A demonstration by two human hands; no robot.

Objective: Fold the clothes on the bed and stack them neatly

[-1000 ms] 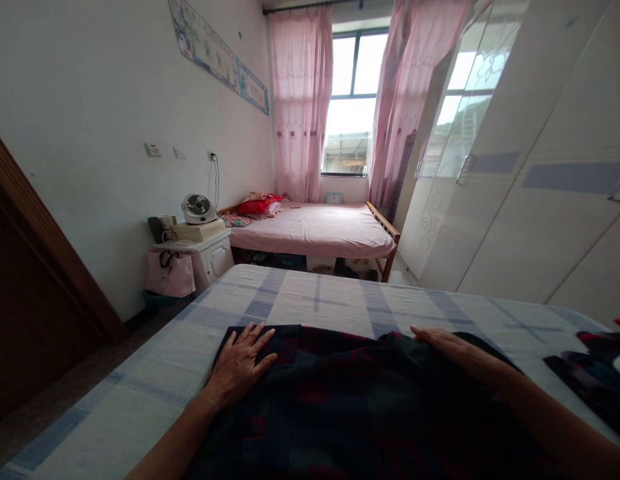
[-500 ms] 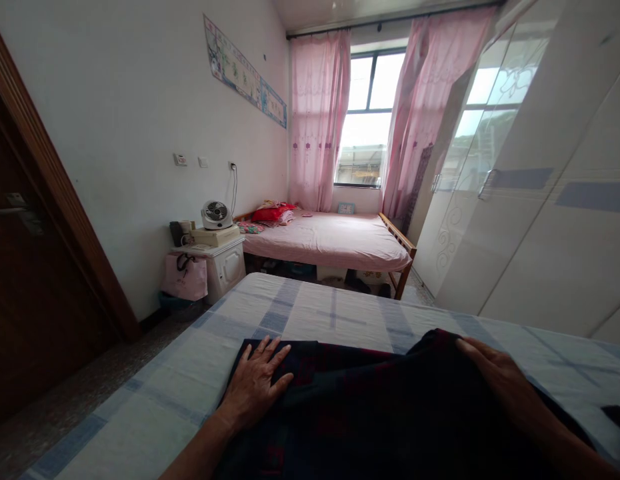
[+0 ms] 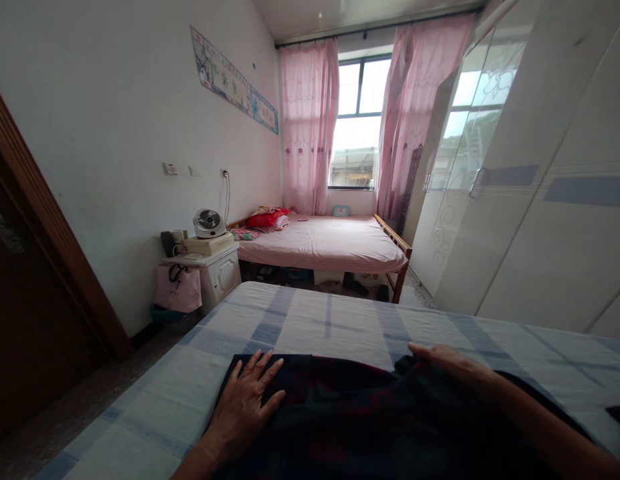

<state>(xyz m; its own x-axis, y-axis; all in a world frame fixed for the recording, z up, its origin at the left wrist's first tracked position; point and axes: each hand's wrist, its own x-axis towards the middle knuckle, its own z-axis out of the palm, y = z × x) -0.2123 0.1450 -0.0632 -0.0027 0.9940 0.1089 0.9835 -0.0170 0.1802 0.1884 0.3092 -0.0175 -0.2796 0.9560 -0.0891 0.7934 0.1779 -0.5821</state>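
Dark navy cloth point(image 3: 335, 413) with a faint red pattern, apparently a garment, lies spread over the near bed; its lower part runs out of view. My left hand point(image 3: 245, 400) rests flat on its left end, fingers spread. At the upper right edge of the cloth, my right hand point(image 3: 447, 360) pinches a bunched bit of the fabric. One digit points left along that edge, while the other fingers are mostly hidden by the cloth. Beneath everything is a white and blue checked bedsheet point(image 3: 310, 317).
Beyond stands a second bed with a pink sheet point(image 3: 320, 243) and red bedding point(image 3: 267, 218). A small fan point(image 3: 210, 223) sits on a white cabinet point(image 3: 223, 273), beside a pink bag point(image 3: 179, 288). White wardrobes point(image 3: 530, 220) line the right; a brown door point(image 3: 25, 320) is left.
My right hand has moved left, and the raised cloth at its fingers has come down lower. My left hand stays flat on the cloth. The view has shifted slightly.
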